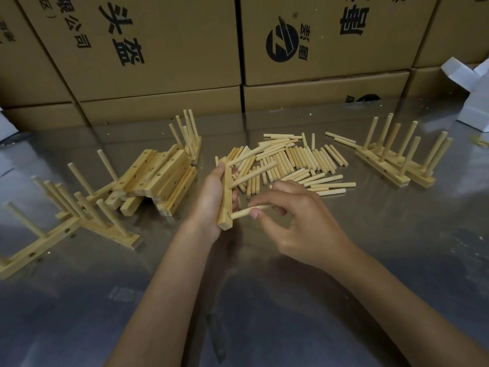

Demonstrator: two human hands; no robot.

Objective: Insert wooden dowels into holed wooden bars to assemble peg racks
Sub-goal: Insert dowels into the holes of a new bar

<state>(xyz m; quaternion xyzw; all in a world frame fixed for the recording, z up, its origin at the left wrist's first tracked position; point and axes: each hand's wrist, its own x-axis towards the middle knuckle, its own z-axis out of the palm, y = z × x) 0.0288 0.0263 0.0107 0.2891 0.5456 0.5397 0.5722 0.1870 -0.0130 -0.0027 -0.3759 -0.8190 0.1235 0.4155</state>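
Note:
My left hand (211,197) grips a holed wooden bar (225,205) held on end above the metal table. Two dowels stick out of the bar's upper holes toward the right. My right hand (299,221) pinches a loose dowel (247,211) whose tip sits at the bar's lowest hole. A heap of loose dowels (291,162) lies just behind both hands. A stack of empty holed bars (158,178) lies to the left.
Finished peg racks stand at the left (68,215), behind the bar stack (189,139) and at the right (399,160). Stacked cardboard boxes (317,43) wall off the back of the table. White boxes (473,102) sit at the far right.

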